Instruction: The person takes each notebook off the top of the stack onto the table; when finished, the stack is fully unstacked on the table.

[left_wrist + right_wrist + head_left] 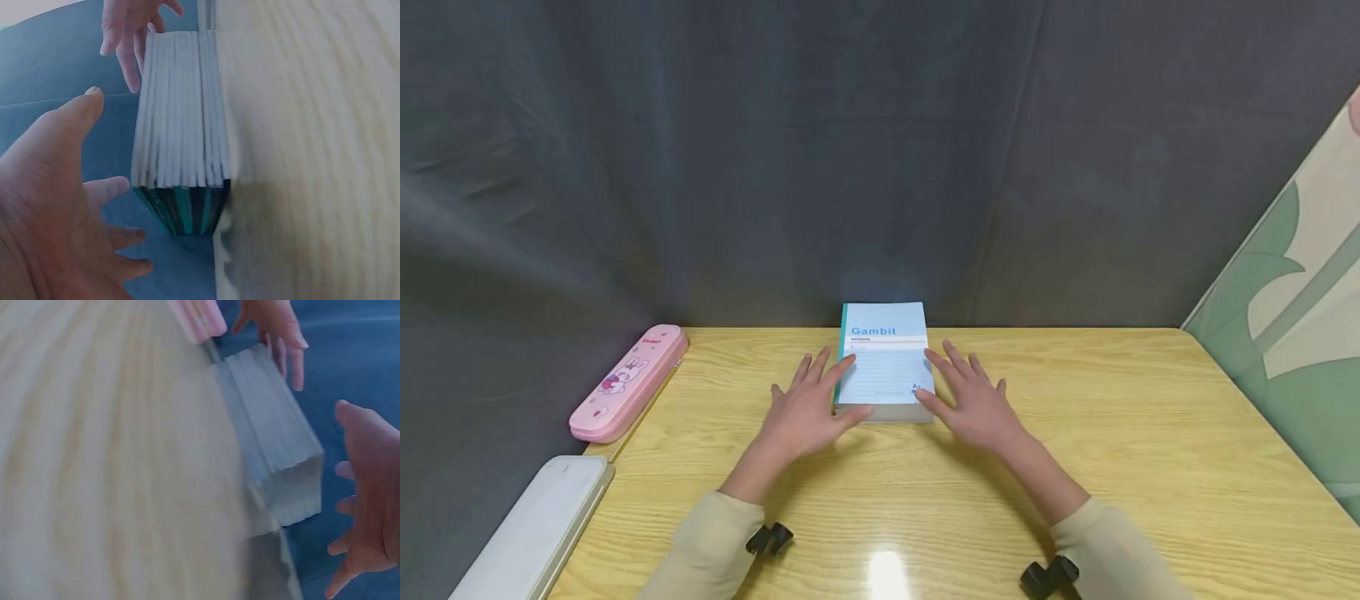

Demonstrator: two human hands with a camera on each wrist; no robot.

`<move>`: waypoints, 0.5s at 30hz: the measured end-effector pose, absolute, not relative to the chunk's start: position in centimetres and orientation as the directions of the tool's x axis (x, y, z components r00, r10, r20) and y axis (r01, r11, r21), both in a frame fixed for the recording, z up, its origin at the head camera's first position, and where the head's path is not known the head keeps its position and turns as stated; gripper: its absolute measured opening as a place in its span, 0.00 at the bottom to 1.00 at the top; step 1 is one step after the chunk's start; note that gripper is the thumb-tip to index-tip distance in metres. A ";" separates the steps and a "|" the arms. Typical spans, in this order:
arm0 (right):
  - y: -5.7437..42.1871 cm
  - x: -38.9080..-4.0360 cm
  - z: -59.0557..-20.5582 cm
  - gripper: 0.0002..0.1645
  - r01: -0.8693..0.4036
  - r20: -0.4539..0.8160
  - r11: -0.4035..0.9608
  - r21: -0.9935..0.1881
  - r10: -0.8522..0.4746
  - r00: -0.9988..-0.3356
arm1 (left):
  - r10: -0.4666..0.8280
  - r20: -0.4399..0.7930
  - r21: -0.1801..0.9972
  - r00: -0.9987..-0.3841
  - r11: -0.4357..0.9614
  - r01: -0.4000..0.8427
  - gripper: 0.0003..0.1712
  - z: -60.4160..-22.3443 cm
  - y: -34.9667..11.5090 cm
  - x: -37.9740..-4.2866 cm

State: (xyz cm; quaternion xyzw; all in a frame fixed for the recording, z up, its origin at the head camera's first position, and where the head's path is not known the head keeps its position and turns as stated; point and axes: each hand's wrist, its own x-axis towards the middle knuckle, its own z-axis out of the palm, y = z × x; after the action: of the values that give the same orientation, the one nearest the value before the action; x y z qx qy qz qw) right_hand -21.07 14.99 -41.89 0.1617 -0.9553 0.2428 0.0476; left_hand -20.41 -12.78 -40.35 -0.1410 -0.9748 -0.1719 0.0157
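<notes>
A stack of notebooks [886,367] lies at the back of the table, its top cover light blue and printed "Gambit". The left wrist view shows the stack's page edges [178,109] and green and black spines [181,209]. My left hand [805,417] is at the stack's left front corner, fingers spread, thumb in front of the near edge. At the right side, my right hand [977,408] has its fingers spread too, with index finger and thumb overlapping the cover's right edge in the head view. Both hands hold nothing.
A pink pencil case [628,383] with a rabbit picture lies at the table's left edge. Nearer on that side is a white flat case [538,525]. A dark curtain [850,167] hangs behind the wooden table [1112,433]; a patterned panel [1292,317] stands at the right.
</notes>
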 end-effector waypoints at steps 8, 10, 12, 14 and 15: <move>14.2 -21.4 -43.6 0.44 -0.337 0.177 0.746 -0.575 -0.289 -0.941 | 0.250 0.134 0.383 -0.959 0.879 0.283 0.49 -41.9 -12.8 -21.3; 14.1 -21.6 -43.8 0.43 -0.349 0.190 0.722 -0.598 -0.295 -0.936 | 0.244 0.130 0.406 -0.961 0.871 0.276 0.48 -42.1 -12.7 -21.5; 14.0 -21.8 -43.9 0.42 -0.355 0.199 0.693 -0.628 -0.298 -0.933 | 0.234 0.129 0.442 -0.964 0.857 0.267 0.48 -42.2 -12.6 -21.8; 13.8 -22.0 -44.1 0.41 -0.353 0.200 0.662 -0.661 -0.298 -0.933 | 0.226 0.133 0.482 -0.965 0.836 0.262 0.47 -42.3 -12.5 -22.1; 13.8 -22.2 -44.3 0.40 -0.346 0.196 0.645 -0.681 -0.295 -0.935 | 0.220 0.136 0.507 -0.966 0.822 0.259 0.47 -42.3 -12.5 -22.3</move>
State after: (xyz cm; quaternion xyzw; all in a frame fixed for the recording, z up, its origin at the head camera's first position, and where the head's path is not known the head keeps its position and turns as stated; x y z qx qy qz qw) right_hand -22.20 13.81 -44.25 0.1766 -0.9064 0.3822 0.0336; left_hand -22.29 -12.47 -42.34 -0.1254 -0.9539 -0.2703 0.0356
